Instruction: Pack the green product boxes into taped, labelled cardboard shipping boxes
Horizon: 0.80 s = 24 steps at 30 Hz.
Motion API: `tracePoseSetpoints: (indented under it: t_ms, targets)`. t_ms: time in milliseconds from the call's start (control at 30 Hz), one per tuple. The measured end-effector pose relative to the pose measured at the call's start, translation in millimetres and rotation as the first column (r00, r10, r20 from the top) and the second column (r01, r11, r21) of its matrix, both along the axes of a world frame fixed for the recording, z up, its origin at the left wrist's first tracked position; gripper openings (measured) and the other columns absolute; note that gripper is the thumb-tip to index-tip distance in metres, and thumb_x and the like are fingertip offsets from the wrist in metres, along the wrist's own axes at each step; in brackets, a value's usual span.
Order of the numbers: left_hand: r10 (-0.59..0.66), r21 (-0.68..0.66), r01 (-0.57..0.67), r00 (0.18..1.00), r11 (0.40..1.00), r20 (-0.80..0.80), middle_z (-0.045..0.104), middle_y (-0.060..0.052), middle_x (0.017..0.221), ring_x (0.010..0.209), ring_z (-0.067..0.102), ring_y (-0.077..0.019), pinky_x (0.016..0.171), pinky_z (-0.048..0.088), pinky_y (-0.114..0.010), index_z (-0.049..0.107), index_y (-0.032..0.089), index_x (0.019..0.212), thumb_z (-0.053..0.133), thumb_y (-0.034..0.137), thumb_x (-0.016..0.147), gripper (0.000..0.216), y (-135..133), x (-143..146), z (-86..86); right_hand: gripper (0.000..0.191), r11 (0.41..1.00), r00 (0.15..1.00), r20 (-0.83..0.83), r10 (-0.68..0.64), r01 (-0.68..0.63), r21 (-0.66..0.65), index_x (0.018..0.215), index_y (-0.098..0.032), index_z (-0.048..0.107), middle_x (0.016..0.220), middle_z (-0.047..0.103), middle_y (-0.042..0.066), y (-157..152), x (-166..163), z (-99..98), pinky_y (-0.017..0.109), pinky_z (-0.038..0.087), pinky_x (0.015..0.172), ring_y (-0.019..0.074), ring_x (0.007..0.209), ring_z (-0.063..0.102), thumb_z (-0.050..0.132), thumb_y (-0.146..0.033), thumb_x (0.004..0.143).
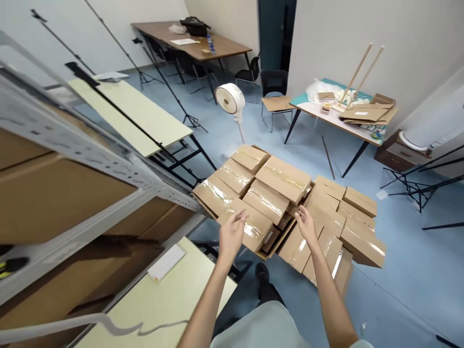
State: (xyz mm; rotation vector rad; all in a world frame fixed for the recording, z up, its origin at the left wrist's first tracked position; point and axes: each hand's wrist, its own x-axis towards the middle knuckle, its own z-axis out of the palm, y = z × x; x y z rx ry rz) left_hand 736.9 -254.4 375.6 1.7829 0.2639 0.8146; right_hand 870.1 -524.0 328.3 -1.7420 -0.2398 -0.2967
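My left hand (pixel 232 233) is over the near edge of a taped cardboard box (pixel 258 231), its fingers partly stretched and nothing in them. Whether it touches the box I cannot tell. To the right, my right hand (pixel 306 223) has its fingers loosely extended beside the gap between two groups of boxes, and it too holds nothing. The left group is stacked higher, with a long taped carton (pixel 283 178) on top. Lower boxes (pixel 299 247) spread out on the right under my right forearm. Clear tape shines along many lids.
A metal shelf (pixel 119 171) with large cartons stands close on the left. Beside it is a pale table (pixel 199 285) bearing a white sheet (pixel 166 262). A white fan (pixel 230 99) rises behind the boxes. Tripod legs (pixel 409 186) stand at right, a cluttered table (pixel 302 100) farther back.
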Motion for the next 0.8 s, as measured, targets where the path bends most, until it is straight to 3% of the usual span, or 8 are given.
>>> tracePoseSetpoints:
  t_ms: [100, 233, 400, 533, 667, 800]
  targets:
    - [0.023, -0.135, -0.036, 0.995, 0.990, -0.093, 0.086, -0.015, 0.108, 0.113, 0.080, -0.0332, 0.108, 0.059, -0.050, 0.080, 0.018, 0.122, 0.062, 0.065, 0.094, 0.057, -3, -68, -40.3, 0.086, 0.994, 0.993, -0.035, 0.109, -0.109, 0.007, 0.143, -0.016, 0.070, 0.153, 0.068, 0.026, 11, -44, -10.2, 0.060, 0.057, 0.118, 0.0372, 0.137, 0.072, 0.069, -0.082, 0.090]
    - [0.039, -0.217, -0.080, 0.981, 0.973, -0.189, 0.086, -0.011, 0.095, 0.108, 0.080, -0.0340, 0.112, 0.057, -0.054, 0.081, 0.020, 0.119, 0.060, 0.073, 0.092, 0.063, -14, -146, -85.6, 0.073, 0.970, 0.968, -0.048, 0.245, -0.244, 0.013, 0.133, -0.019, 0.075, 0.141, 0.077, 0.021, 20, -110, -11.2, 0.055, 0.061, 0.115, 0.0341, 0.129, 0.076, 0.070, -0.079, 0.092]
    - [0.042, -0.196, -0.084, 0.978, 0.977, -0.206, 0.085, -0.010, 0.099, 0.107, 0.079, -0.0336, 0.109, 0.059, -0.049, 0.080, 0.024, 0.084, 0.067, 0.074, 0.087, 0.052, -42, -224, -111.4, 0.061, 0.959, 0.959, 0.003, 0.282, -0.282, 0.012, 0.125, -0.022, 0.079, 0.131, 0.082, 0.016, 0, -194, -9.2, 0.054, 0.061, 0.114, 0.0318, 0.121, 0.080, 0.069, -0.075, 0.096]
    - [-0.020, -0.182, 0.001, 0.995, 0.983, -0.102, 0.082, -0.008, 0.099, 0.105, 0.076, -0.0296, 0.107, 0.059, -0.044, 0.079, 0.024, 0.084, 0.076, 0.066, 0.085, 0.042, -81, -267, -123.2, 0.060, 0.972, 0.972, -0.002, 0.233, -0.233, 0.037, 0.121, -0.022, 0.080, 0.125, 0.084, 0.015, -45, -264, -29.4, 0.052, 0.063, 0.110, 0.0318, 0.117, 0.081, 0.071, -0.074, 0.095]
    - [-0.123, -0.214, 0.122, 0.992, 0.969, 0.012, 0.080, -0.008, 0.102, 0.104, 0.076, -0.0270, 0.106, 0.060, -0.043, 0.079, 0.022, 0.093, 0.077, 0.057, 0.089, 0.035, -137, -293, -145.0, 0.055, 0.997, 0.997, -0.028, 0.067, -0.066, 0.035, 0.118, -0.023, 0.081, 0.124, 0.084, 0.014, -117, -343, -75.8, 0.051, 0.064, 0.108, 0.0308, 0.111, 0.083, 0.069, -0.072, 0.096]
    - [-0.227, -0.191, 0.236, 0.972, 0.953, 0.064, 0.078, -0.008, 0.097, 0.098, 0.075, -0.0256, 0.098, 0.062, -0.042, 0.076, 0.021, 0.092, 0.077, 0.053, 0.089, 0.032, -208, -303, -164.3, 0.051, 0.987, 0.987, -0.086, -0.134, 0.140, 0.075, 0.118, -0.023, 0.081, 0.118, 0.086, 0.013, -196, -422, -120.1, 0.049, 0.066, 0.102, 0.0297, 0.104, 0.084, 0.071, -0.068, 0.095]
